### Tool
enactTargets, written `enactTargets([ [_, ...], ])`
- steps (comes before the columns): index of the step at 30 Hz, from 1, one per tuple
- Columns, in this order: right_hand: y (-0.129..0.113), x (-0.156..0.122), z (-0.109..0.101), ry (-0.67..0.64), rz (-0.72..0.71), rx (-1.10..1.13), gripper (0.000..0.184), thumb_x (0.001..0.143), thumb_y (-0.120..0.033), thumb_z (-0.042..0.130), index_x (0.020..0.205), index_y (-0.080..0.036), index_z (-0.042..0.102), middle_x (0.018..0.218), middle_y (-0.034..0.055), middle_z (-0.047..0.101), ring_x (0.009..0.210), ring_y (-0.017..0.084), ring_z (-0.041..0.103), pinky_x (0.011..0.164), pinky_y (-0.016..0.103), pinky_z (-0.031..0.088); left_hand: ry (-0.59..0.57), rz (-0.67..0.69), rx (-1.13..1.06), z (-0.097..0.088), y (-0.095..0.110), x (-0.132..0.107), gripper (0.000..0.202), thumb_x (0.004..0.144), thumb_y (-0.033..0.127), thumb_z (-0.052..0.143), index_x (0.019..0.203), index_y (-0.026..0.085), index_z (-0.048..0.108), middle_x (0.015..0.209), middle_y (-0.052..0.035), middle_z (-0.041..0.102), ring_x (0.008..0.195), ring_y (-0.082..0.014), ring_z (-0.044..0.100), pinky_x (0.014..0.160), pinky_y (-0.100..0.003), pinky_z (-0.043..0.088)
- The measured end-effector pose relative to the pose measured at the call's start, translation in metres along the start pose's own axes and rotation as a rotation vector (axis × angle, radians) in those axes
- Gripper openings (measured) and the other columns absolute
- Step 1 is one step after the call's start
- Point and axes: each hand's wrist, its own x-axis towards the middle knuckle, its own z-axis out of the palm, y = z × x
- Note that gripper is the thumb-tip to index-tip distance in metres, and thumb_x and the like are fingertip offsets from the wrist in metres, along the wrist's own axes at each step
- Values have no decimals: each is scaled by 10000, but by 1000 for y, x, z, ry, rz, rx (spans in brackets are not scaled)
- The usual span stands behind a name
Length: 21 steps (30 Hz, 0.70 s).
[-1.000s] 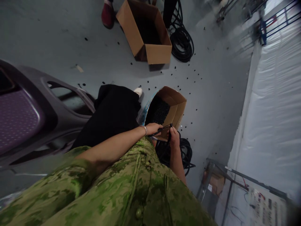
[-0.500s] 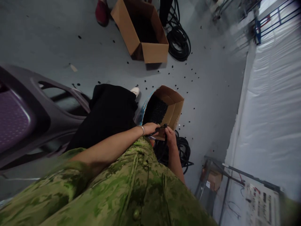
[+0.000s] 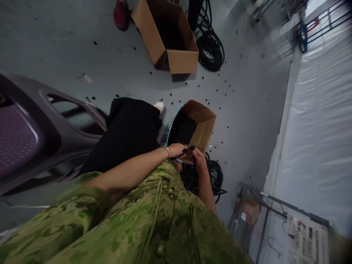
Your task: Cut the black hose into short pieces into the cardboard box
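Note:
My left hand (image 3: 177, 149), with a silver bracelet on the wrist, is closed round a thin black cable (image 3: 184, 152). My right hand (image 3: 200, 161) pinches the cable's far end just to the right, fingers pressed together. Both hands hover over the near edge of an open cardboard box (image 3: 205, 128) filled with small black pieces (image 3: 183, 129). A coil of black cable (image 3: 213, 178) lies on the floor below my right forearm. My green camouflage shirt fills the lower view.
A second open cardboard box (image 3: 178, 62) stands farther off beside another black cable coil (image 3: 211, 51). Someone's red shoe (image 3: 121, 14) shows at the top. A grey and purple chair (image 3: 33, 128) is at left. Small black pieces litter the grey floor. White sheeting (image 3: 319, 128) lines the right.
My hands have stayed on the cable with the right hand shifting slightly nearer the left. The view has swung a little.

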Motion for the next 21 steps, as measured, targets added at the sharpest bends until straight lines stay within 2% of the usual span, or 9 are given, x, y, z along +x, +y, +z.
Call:
enactTargets([
  [9,3,2,0,-33,-39,-114,399,814,-551,641,623,-227,506,538,-58,438,500,109,372,474,233,288,-16,-10,31,3,-3,3,397,803,322,605,1190,287,690,1073,-55,753,985,-230,701,771,-246,484],
  [21,7,3,2,-40,-59,-150,293,807,-467,650,672,-212,603,558,-49,441,568,126,393,529,235,316,-41,-7,120,1,-1,1,363,857,318,567,1193,244,682,1103,-99,743,1011,-254,702,808,-281,488],
])
